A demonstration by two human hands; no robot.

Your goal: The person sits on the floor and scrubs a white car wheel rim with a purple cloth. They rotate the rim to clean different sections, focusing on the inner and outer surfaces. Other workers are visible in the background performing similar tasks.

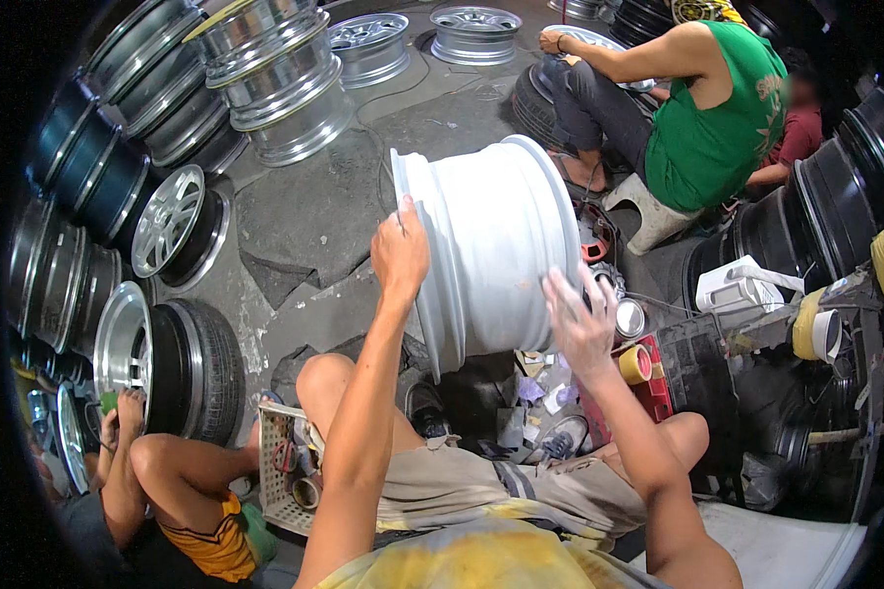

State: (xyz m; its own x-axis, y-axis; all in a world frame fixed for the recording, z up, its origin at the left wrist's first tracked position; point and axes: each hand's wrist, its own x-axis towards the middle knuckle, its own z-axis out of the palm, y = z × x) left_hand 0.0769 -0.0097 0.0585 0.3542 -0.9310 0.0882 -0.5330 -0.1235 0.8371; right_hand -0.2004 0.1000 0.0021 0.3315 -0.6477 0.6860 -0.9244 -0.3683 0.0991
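Note:
A car wheel rim (496,250) with a white-coated barrel stands on edge in front of my knees. My left hand (401,250) is closed on its left flange, knuckles upward. At the barrel's lower right edge is my right hand (584,319), slightly smeared, its fingers spread and holding nothing. Whitish dust covers that hand; I cannot tell whether its fingertips touch the rim. Just beyond the right wrist sits a yellow roll of tape (635,364), beside a red tray (655,385).
Stacked silver rims (280,88) rise at the far left. A tyre (211,368) lies nearer. One person in a green top (702,118) sits at the far right; another person's knee (172,466) is at lower left. A plastic basket (280,471) stands by my left leg.

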